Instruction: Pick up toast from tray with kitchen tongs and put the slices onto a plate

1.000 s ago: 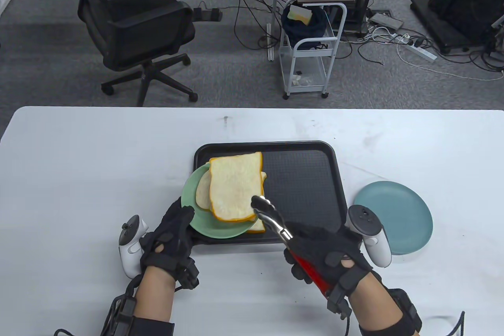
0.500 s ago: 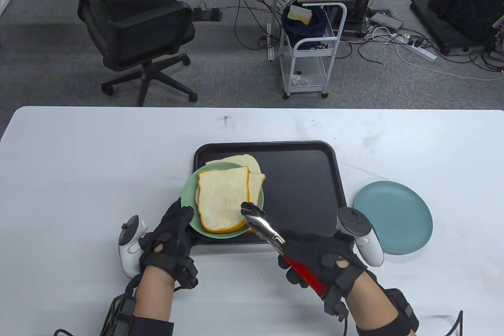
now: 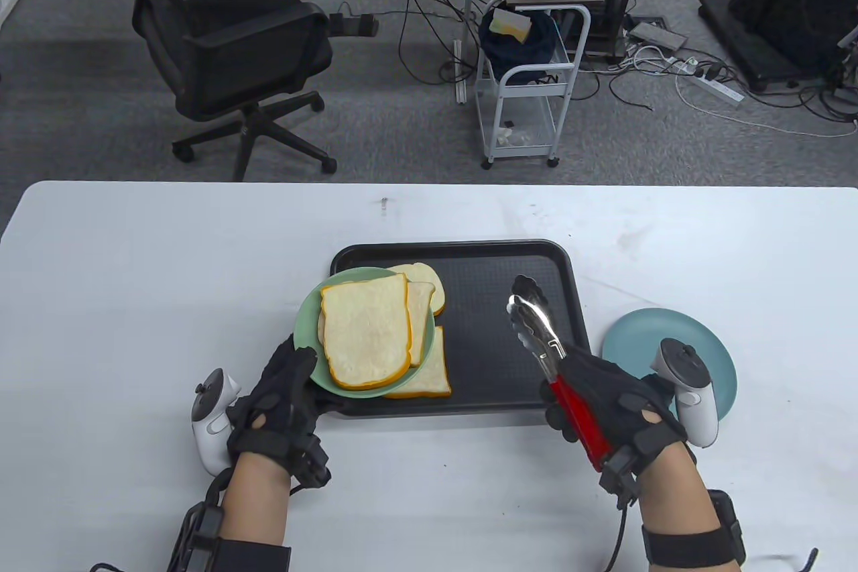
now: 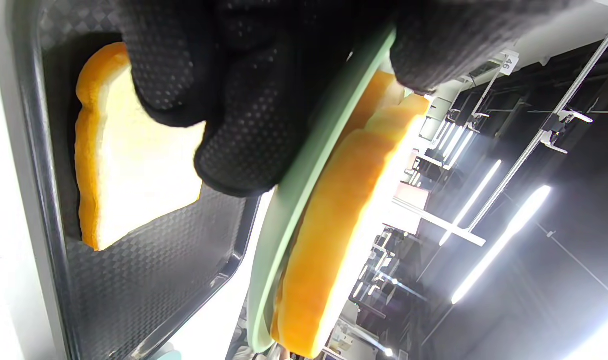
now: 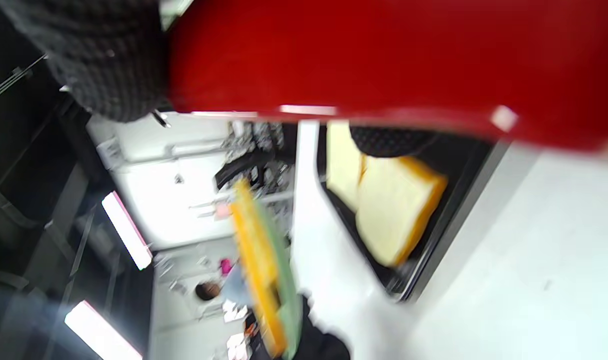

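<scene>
My left hand (image 3: 281,397) grips the near rim of a green plate (image 3: 308,320) and holds it raised over the left part of the black tray (image 3: 509,357). A toast slice (image 3: 365,330) lies on top of the plate with another slice under it. One slice (image 3: 425,381) lies on the tray near its front edge and another slice (image 3: 425,277) lies further back. My right hand (image 3: 610,404) grips the red handle of the metal tongs (image 3: 536,327); their tips are together and empty over the tray's right half. In the left wrist view the green plate (image 4: 304,165) shows edge-on above the tray slice (image 4: 133,165).
A blue plate (image 3: 637,337) sits on the white table (image 3: 134,277) right of the tray, partly behind my right hand. Beyond the table's far edge stand an office chair (image 3: 228,49) and a white cart (image 3: 536,62) among floor cables.
The tongs let go of the top slice, which now lies on the green plate. My right hand moved right with the tongs. The green plate shifted slightly left.
</scene>
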`<state>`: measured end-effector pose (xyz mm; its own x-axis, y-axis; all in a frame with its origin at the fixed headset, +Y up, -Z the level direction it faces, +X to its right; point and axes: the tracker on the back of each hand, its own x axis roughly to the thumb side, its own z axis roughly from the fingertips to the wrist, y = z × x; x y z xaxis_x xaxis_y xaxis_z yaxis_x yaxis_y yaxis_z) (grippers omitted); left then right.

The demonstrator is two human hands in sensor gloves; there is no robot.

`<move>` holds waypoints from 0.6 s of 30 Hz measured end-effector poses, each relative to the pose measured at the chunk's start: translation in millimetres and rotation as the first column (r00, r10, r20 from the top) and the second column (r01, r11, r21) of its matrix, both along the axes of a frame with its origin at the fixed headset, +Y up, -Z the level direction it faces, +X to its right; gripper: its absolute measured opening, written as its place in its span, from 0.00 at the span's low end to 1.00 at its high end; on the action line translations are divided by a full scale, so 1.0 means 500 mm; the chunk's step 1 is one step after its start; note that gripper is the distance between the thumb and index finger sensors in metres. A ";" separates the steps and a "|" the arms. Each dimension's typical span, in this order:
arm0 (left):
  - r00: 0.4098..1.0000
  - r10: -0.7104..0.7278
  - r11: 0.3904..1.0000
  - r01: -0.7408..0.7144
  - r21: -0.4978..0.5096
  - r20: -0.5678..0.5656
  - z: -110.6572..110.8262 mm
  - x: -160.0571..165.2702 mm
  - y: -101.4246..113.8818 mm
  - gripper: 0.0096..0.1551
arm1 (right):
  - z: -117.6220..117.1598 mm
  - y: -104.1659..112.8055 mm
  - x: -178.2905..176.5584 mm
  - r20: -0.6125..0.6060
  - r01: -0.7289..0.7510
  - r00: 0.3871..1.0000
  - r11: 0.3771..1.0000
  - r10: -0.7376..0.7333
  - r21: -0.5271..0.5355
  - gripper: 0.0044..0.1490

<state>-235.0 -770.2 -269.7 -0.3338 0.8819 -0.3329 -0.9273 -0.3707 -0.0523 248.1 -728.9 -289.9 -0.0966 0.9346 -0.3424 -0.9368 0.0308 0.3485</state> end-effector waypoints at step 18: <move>1.000 0.012 1.000 -0.012 0.002 0.015 -0.003 0.003 -0.004 0.36 | -0.041 -0.104 -0.100 -0.139 -0.320 0.943 0.940 0.303 -0.115 0.56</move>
<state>-233.7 -772.4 -271.2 -0.3391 0.8787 -0.3359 -0.9220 -0.3814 -0.0669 198.2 -780.9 -310.3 -0.4226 0.7972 -0.4312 -0.8596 -0.2018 0.4695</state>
